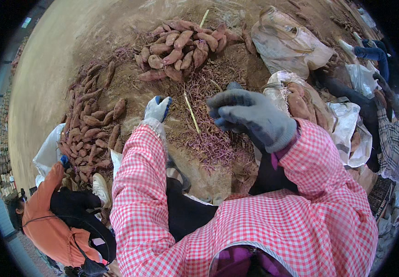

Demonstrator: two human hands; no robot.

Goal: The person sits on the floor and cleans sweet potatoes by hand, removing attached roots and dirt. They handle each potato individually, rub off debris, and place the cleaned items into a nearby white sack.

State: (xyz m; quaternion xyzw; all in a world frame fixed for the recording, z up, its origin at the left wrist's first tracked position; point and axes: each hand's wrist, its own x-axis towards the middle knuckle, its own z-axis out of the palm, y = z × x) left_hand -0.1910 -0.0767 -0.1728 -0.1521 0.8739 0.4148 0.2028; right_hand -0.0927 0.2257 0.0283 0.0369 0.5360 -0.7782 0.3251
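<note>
My left hand [158,108], in a white glove with blue on the fingers, is held over the dirt floor left of the thin purple roots [216,149]; whether its curled fingers hold anything cannot be seen. My right hand [246,110], in a grey glove, is raised over the roots with its fingers bent, and no object shows in it. Beyond both hands lies a pile of sweet potatoes [182,48]. Between the hands a pale thin stick [191,112] rests on the roots. An open woven sack [279,83] of sweet potatoes stands close to the right hand.
A longer heap of sweet potatoes [88,128] lies at left, beside a person in an orange top [54,221] and a white sack [48,149]. A large woven sack [286,41] lies at upper right. Other people are at the right edge, near white bags [346,117].
</note>
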